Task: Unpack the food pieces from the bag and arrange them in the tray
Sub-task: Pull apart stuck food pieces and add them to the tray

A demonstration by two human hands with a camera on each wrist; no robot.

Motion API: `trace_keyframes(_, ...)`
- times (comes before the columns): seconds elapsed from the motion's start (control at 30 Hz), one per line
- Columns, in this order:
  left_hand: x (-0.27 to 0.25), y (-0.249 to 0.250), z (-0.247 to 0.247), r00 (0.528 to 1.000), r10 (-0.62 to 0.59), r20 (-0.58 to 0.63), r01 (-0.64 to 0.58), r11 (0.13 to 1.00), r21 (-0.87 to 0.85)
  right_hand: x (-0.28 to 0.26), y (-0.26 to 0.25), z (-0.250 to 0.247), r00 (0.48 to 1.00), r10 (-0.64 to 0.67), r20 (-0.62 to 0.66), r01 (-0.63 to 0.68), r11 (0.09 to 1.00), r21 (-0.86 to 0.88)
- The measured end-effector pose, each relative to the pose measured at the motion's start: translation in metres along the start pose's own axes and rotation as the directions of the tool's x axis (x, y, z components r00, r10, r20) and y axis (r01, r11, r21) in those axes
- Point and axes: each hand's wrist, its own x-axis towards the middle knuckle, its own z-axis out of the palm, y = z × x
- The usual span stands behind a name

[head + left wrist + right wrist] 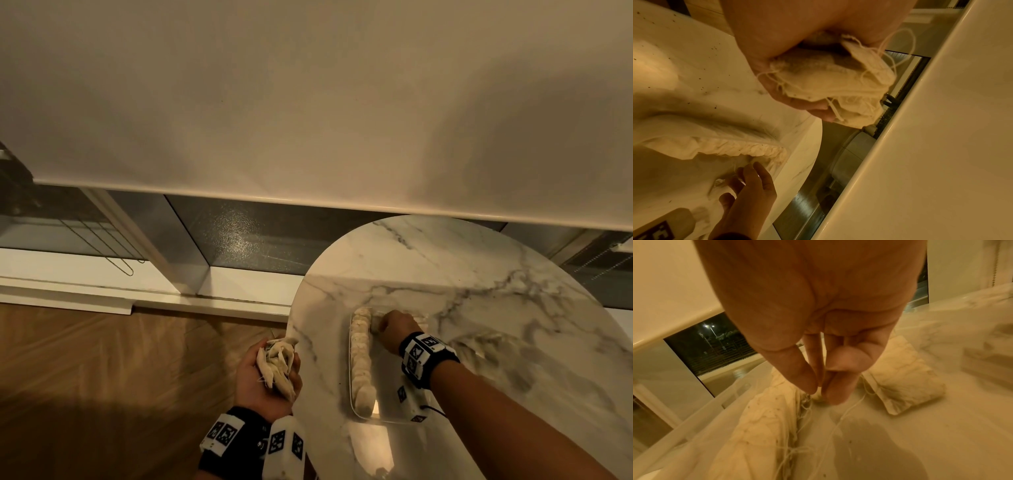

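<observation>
The left hand (265,373) hangs just off the table's (479,281) left edge, fingers curled round a bunch of pouches (277,365) (strings trailing loose). The right hand (394,330) reaches into the clear tray (387,416) near its far end, fingertips (830,394) pinched together over a small pouch (818,397). A row of pouches (362,356) lines the tray's left wall; another (902,374) lies at its far end.

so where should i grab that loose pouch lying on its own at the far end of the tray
Pinch the pouch across its plump middle, coming straight down from above. It lies flat on the tray floor, apart from the packed row, so both long sides look free. The right hand hangs close beside it.
</observation>
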Motion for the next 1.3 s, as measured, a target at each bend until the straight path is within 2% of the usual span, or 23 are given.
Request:
trace_keyframes(0.13, 0.0, -0.003, 0.002, 0.999, 0.009, -0.047, -0.008, 1.0, 0.022, -0.001, 0.001, 0.008, 0.997, 0.015, 0.077, -0.01, 0.998, -0.065)
trace_keyframes(0.37, -0.001, -0.005, 0.0, 0.999, 0.02, -0.03, -0.018, 0.999, 0.04, -0.005, 0.001, 0.008, 0.997, -0.018, 0.076, 0.022, 0.998, -0.06)
trace_keyframes(0.5, 0.004, -0.006, -0.002, 0.999, 0.013, -0.048, -0.011, 0.999, 0.053, -0.005, 0.004, 0.007, 0.997, 0.042, 0.065, -0.042, 0.999, -0.003)
trace_keyframes(0.6, 0.004, -0.011, 0.004, 1.0, -0.021, -0.015, 0.021, 0.999, 0.036, -0.006, 0.003, 0.005, 0.994, 0.103, 0.045, -0.106, 0.993, 0.056)
trace_keyframes(0.77, 0.0, -0.019, 0.016, 0.999, -0.047, 0.025, 0.045, 0.995, 0.088, 0.001, 0.004, 0.01, 0.973, 0.184, 0.141, -0.214, 0.949, 0.233)
trace_keyframes(0.93, 0.001, -0.019, 0.016, 0.999, -0.043, 0.031, 0.04, 0.994, 0.105, 0.003, 0.006, 0.013, 0.977, 0.164, 0.135, -0.201, 0.919, 0.339)
trace_keyframes(1.07, 0.001, -0.018, 0.015, 0.995, -0.069, 0.071, 0.062, 0.994, 0.092, 0.006, 0.011, 0.016, 0.973, 0.177, 0.149, -0.219, 0.913, 0.345)
trace_keyframes(1.3, 0.003, -0.025, 0.02, 0.997, -0.062, 0.035, 0.057, 0.989, 0.137, 0.007, 0.012, 0.015, 0.975, 0.133, 0.176, -0.2, 0.872, 0.446)
